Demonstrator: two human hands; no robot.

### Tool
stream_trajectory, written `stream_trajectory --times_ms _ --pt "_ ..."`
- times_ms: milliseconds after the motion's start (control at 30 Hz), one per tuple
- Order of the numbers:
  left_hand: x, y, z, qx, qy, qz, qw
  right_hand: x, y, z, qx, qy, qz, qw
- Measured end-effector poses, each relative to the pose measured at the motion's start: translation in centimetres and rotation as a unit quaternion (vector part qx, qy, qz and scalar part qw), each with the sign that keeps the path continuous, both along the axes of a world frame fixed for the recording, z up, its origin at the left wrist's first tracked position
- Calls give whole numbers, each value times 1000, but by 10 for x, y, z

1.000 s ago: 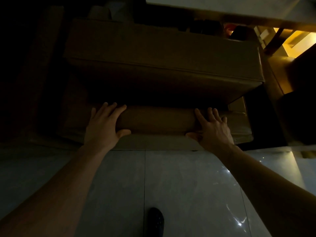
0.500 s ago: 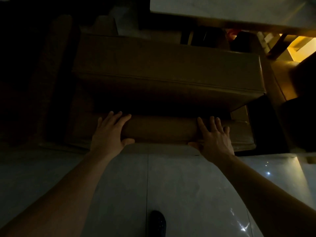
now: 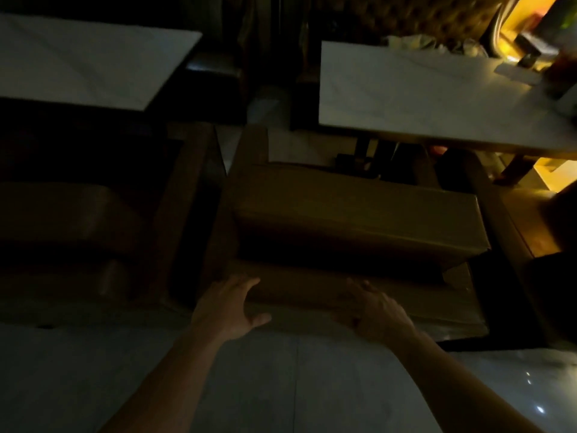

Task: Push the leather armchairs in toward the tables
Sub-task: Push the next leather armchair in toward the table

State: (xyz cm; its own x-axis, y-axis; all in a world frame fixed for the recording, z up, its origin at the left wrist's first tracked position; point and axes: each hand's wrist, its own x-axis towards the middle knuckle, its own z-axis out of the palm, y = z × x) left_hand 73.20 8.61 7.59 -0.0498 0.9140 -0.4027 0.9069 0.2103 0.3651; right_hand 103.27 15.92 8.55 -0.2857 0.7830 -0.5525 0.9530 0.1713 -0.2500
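- Writing: I can read no brand, label or text anywhere; the room is too dark and the picture is blurred.
- Since half a second ago my view has tipped up and back: both benches now show, the armchair [image 3: 356,220] sits lower in the picture, and my foot has gone from view.
- A second armchair [image 3: 71,226] has come into view at the left, just beside the first, in front of the left bench [image 3: 78,60].
- My left hand [image 3: 228,310] still lies flat and open on the top of the armchair's backrest, fingers spread forward, thumb out to the side; it grips nothing.
- My right hand [image 3: 377,310] is open too, palm down on the same backrest edge; blur hides the fingers' exact spread.
- The armchair faces the right bench [image 3: 415,89], its seat front near the bench's edge; I cannot tell whether it reaches under.
- Small items crowd the right bench's far corner, too blurred to name.
- Pale floor [image 3: 281,389] tiles lie under my forearms.
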Motion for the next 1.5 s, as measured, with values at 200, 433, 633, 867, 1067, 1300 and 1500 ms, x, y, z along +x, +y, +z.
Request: stream_trajectory --times_ms 200,433,633,867,1067,1300,1500 --pt "-103 -40 60 11 -27 5 1000 -114 -40 51 30 6 31 999" --pt "-271 -125 116 73 -15 42 996 -286 -116 84 41 42 55 997" --pt "-402 -195 119 134 -15 125 983 -423 -159 84 32 64 97 993" --pt "-535 -241 73 178 40 185 966 -563 -164 52 61 56 134 988" --pt "-655 -251 30 169 53 230 957 -678 -157 4 94 1 135 986" --pt "-768 -228 -10 136 64 184 971 -761 -158 -40 103 -57 106 987" --pt "-786 -185 -46 101 55 81 990 -781 -161 -50 101 -75 55 991"
